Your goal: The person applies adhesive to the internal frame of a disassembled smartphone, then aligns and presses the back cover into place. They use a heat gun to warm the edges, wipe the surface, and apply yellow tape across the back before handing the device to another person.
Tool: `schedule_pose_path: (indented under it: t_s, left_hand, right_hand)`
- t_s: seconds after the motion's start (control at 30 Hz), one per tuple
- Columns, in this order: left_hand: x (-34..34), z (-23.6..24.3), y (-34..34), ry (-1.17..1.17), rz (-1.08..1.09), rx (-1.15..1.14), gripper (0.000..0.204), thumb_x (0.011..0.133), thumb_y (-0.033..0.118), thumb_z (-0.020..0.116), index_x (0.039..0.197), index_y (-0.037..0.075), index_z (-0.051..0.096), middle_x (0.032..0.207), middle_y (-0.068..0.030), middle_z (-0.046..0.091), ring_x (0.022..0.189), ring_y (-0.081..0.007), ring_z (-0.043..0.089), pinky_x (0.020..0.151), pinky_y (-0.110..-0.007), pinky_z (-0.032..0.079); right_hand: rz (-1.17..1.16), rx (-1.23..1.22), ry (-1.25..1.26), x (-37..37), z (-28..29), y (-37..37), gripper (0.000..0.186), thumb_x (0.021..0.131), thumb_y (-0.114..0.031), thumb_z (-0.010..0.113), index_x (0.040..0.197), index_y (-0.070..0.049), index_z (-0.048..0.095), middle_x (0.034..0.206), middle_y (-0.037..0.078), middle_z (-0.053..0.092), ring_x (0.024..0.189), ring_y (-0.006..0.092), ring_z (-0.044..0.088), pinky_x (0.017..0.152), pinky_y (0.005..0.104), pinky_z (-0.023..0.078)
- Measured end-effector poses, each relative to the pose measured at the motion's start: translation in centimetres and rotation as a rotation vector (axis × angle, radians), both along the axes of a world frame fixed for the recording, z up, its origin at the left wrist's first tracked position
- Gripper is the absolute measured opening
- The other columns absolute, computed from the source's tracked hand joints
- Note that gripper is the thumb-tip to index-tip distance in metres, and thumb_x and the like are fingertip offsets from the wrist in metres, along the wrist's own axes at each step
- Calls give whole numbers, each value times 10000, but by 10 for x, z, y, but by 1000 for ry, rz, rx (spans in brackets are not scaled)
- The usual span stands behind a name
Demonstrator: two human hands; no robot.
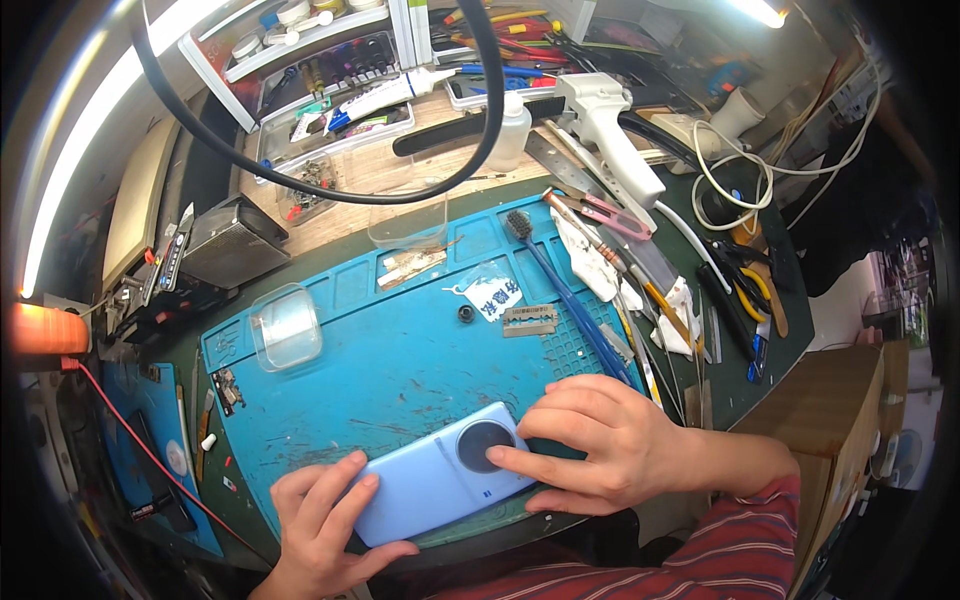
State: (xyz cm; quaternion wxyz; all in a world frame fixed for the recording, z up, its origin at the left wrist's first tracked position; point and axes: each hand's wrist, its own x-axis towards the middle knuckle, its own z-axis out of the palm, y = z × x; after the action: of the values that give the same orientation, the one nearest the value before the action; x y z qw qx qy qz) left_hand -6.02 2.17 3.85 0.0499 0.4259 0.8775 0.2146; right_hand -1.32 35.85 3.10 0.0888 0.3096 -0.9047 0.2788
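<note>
Blue phone (440, 478) lies back-up on the blue mat (400, 350) with its cover already on. Left hand (325, 520) holds its end, while right hand (600, 445) presses the round camera ring (483, 446) with flat fingers.

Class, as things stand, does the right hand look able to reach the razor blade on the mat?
Probably yes: the right hand rests on the phone, and only bare mat lies between it and the razor blade.

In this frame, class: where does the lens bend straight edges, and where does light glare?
Head view: the long white light strip curves along the left rim; another lamp blows out top right; the pale blue phone with round dark camera under both hands stays sharp.
</note>
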Motion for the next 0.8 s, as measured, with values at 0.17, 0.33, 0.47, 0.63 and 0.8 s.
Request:
schedule_pose_path:
  t_s: [0.17,0.33,0.47,0.63,0.8]
  left_hand:
    - [0,4,1,1,3,-18,791,689,483,882,1286,34,621,1373,-167,582,1119,-338,526,964,-456,428]
    - [1,4,0,5,1,-14,786,692,486,879,1278,26,629,1367,-166,588,1115,-334,532,969,-453,420]
    - [0,5,0,1,0,-21,785,694,484,879,1279,25,628,1369,-164,587,1118,-330,532,969,-452,417]
    - [1,5,0,3,2,-28,785,690,486,881,1279,32,630,1374,-162,584,1119,-327,533,967,-449,410]
    - [0,6,1,9,5,-17,776,687,475,884,1279,42,632,1341,-160,580,1111,-328,536,965,-457,401]
  right_hand:
    - [5,6,6,-1,1,-1,452,850,-380,762,1222,-125,723,1186,64,621,1026,227,614,886,394,529]
    - [24,-27,-15,-1,2,-1,557,768,-323,791,1244,-57,680,1267,113,613,1077,257,631,917,404,516]
    - [24,-16,-11,-1,2,-2,550,769,-324,791,1237,-55,687,1253,114,621,1077,258,633,918,404,520]
    - [25,1,16,0,1,-3,531,774,-325,790,1220,-51,701,1223,114,639,1066,252,638,921,403,529]
    - [14,6,46,1,1,-5,522,779,-321,785,1219,-52,707,1212,105,647,1052,246,642,928,398,534]
